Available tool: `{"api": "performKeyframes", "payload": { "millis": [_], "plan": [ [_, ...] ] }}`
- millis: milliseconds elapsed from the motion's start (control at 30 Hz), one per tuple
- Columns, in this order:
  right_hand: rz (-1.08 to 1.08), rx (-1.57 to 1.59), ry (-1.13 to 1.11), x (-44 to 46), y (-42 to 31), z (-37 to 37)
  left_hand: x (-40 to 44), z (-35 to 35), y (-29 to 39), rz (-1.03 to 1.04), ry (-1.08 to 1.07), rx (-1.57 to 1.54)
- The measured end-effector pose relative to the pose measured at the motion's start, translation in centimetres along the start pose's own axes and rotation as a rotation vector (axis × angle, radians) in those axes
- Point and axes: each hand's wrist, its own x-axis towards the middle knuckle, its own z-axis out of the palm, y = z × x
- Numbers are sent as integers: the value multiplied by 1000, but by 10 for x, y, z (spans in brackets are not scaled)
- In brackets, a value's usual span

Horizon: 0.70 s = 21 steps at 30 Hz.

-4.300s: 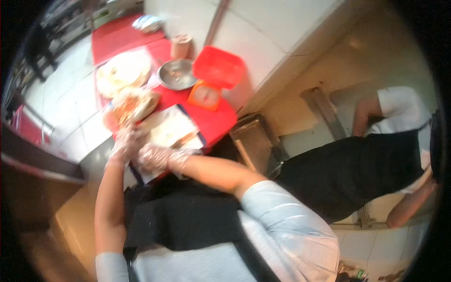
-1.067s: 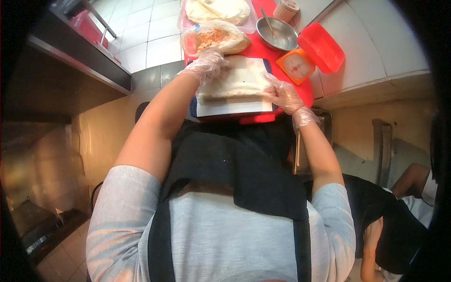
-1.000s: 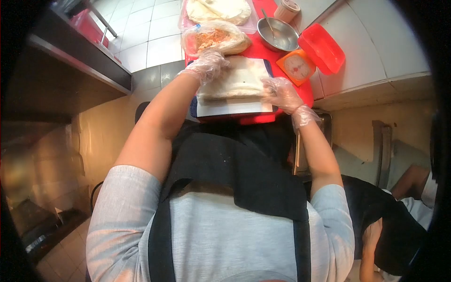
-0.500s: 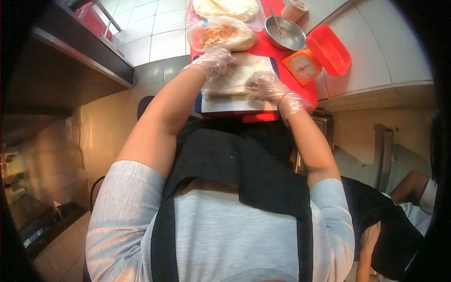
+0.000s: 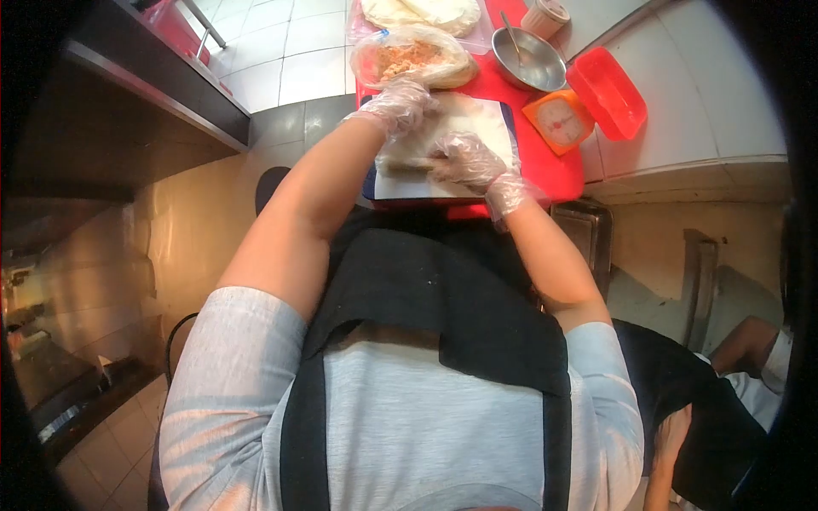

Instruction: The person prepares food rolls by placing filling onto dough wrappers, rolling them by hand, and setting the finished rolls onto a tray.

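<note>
A thin pale wrapper sheet (image 5: 477,119) lies on a white board (image 5: 426,189) with dark blue edges. Its near side is folded into a low roll (image 5: 407,165). My right hand (image 5: 469,162), in a clear plastic glove, has its fingers bent and closed on the right end of that fold. My left hand (image 5: 399,108), also gloved, is at the sheet's far left corner beside the filling bag; its fingers are curled together and their tips are hidden. Just beyond it is an open clear plastic bag (image 5: 460,68) with orange shredded filling (image 5: 409,60).
More pale wrapper sheets (image 5: 426,13) are stacked at the back. On the red table (image 5: 558,175), to the right, are a metal bowl (image 5: 537,64) with a spoon, an orange kitchen scale (image 5: 558,123) and a red plastic container (image 5: 609,94). Another person's arm (image 5: 673,439) shows at lower right.
My right hand has shifted left along the folded edge. My left hand stays by the far left corner. The whole view has moved slightly.
</note>
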Motion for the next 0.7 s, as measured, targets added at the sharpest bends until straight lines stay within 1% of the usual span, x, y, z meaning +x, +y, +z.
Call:
{"api": "performKeyframes", "payload": {
  "millis": [67, 167, 200, 267, 300, 367, 433, 467, 500, 567, 600, 667, 700],
  "plan": [
    [68, -12, 19, -3, -9, 0, 11, 10, -14, -56, 24, -38],
    [43, -117, -135, 3, -22, -16, 11, 11, -13, -81, 12, -45],
    [1, -55, -80, 6, -21, -10, 9, 7, -9, -81, 0, -38],
    [-85, 68, 28, 10, -13, 9, 3, 0, -1, 22, 8, 129],
    [-114, 56, 95, 10, -6, 20, 2, -1, 1, 73, 12, 211],
    [-174, 28, 235, 11, 5, 36, 14, 9, -15, -61, -46, 24],
    [-123, -74, 103, 14, -4, 25, 18, 11, -19, -70, -49, 15],
    [-95, -125, 38, 16, -8, 21, 19, 13, -22, -12, -26, 97],
    [-142, -192, 84, 18, -10, 26, 17, 13, -22, 46, -4, 178],
    [-230, -322, 170, 20, -13, 47, 11, 6, -14, 101, -13, 220],
    [-214, -283, 175, 18, -14, 52, 8, 3, -9, 132, -19, 243],
    [-192, -216, 190, 19, -11, 53, 7, -8, 1, 122, -55, 314],
    [-133, -149, 111, 9, -13, 34, 3, -10, 6, 114, -74, 349]
  ]
}}
